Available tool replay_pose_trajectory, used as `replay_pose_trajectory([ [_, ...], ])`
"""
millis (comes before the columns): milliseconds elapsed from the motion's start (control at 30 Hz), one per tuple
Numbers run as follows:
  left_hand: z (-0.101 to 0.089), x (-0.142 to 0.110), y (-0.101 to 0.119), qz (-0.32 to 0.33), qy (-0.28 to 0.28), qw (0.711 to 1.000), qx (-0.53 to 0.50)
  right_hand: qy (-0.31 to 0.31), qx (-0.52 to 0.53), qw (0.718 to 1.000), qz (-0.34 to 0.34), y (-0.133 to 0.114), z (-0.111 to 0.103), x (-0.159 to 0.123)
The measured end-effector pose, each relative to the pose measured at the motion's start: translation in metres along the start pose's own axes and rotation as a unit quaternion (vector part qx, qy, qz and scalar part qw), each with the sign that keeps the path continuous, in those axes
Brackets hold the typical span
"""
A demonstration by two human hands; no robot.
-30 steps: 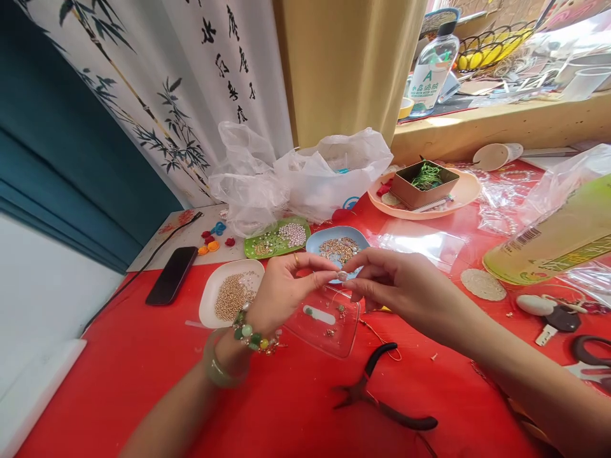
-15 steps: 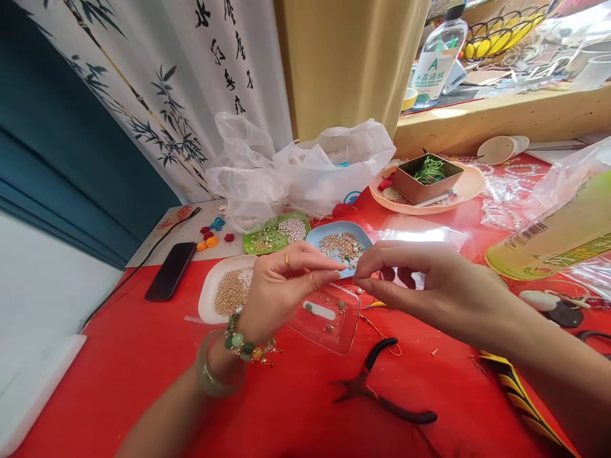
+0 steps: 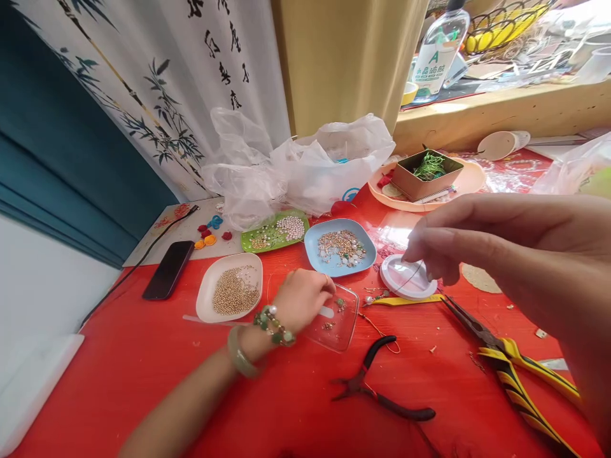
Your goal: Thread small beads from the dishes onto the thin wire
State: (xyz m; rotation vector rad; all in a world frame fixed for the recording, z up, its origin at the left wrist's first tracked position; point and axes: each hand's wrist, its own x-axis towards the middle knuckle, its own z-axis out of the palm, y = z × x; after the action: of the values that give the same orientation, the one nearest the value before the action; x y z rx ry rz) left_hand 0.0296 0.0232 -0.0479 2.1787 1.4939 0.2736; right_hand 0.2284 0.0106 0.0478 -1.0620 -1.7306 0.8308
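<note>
Clear tray (image 3: pixel 346 321) at 6 o'clock of the blue dish (image 3: pixel 315 245) under the left hand (image 3: pixel 305 299), fingers curled narrow over small findings, mid-pick apparently; right hand (image 3: pixel 482 245) raised at 3 o'clock, pinching thin wire (image 3: pixel 409 280); next: threading, steady alignment needed.

The hands, which met over the blue dish (image 3: pixel 340 247) a second ago, have parted. The left hand (image 3: pixel 304 298) has dropped to the clear tray (image 3: pixel 340 318), fingers curled at its near edge. The right hand (image 3: pixel 482 245) has risen toward the camera, pinching a thin wire (image 3: pixel 409 278) that trails down over a white lid (image 3: pixel 405 278), now uncovered, as are the yellow-handled pliers (image 3: pixel 506 353).
</note>
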Motion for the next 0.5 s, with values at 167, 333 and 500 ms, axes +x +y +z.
replay_pose_trajectory([
  [167, 0.014, -0.002, -0.002, 0.047, 0.002, 0.995, 0.085, -0.014, -0.005, 1.000, -0.002, 0.002, 0.001, 0.001],
  [333, 0.015, -0.004, -0.004, 0.049, -0.004, 0.995, 0.088, -0.015, 0.005, 1.000, 0.020, 0.004, 0.005, 0.003],
  [500, 0.017, -0.006, 0.001, 0.046, 0.007, 0.994, 0.100, 0.006, 0.042, 0.997, 0.062, 0.003, 0.012, 0.003],
])
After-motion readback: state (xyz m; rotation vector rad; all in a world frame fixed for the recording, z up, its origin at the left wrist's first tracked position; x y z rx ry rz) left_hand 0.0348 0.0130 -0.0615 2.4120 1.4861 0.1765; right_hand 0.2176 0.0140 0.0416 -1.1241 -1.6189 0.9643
